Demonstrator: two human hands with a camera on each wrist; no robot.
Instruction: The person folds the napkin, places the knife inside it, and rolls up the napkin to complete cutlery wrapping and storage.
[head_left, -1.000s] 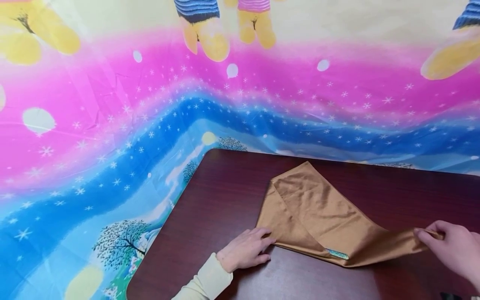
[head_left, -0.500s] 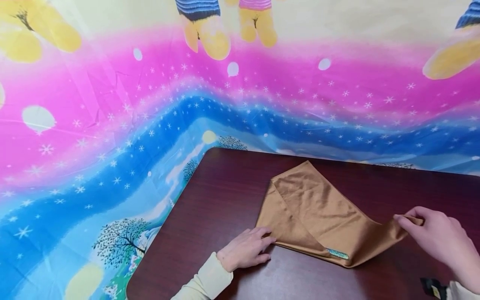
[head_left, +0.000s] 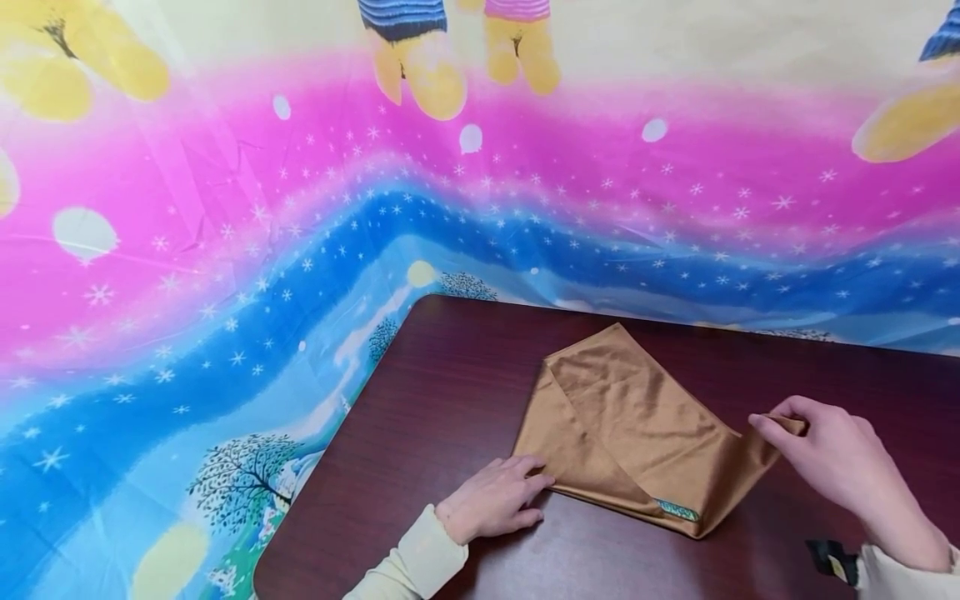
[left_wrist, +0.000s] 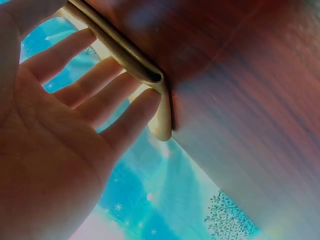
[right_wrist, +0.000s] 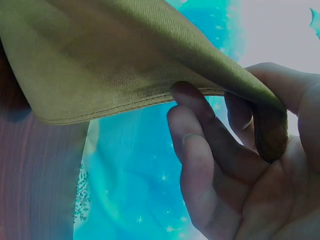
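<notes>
A golden-brown satiny cloth (head_left: 637,417) lies partly folded on the dark table, its left part folded over in a slanting layer. A small shiny green-blue strip (head_left: 677,510) shows at its near edge. My left hand (head_left: 495,500) rests with its fingertips on the cloth's near left edge; in the left wrist view its fingers (left_wrist: 132,117) stretch out and touch the folded edge. My right hand (head_left: 832,450) pinches the cloth's right end and holds it raised above the table. The right wrist view shows that end (right_wrist: 270,127) between thumb and fingers, with a stitched hem below.
The dark reddish-brown table (head_left: 420,400) has a rounded far left corner. Behind and left of it hangs a printed backdrop (head_left: 300,208) in pink and blue with snowflakes. A black strap (head_left: 831,560) sits by the right sleeve.
My right hand has moved left and slightly away from me, bringing the cloth's raised right end toward the middle. The left hand stays at the near left edge.
</notes>
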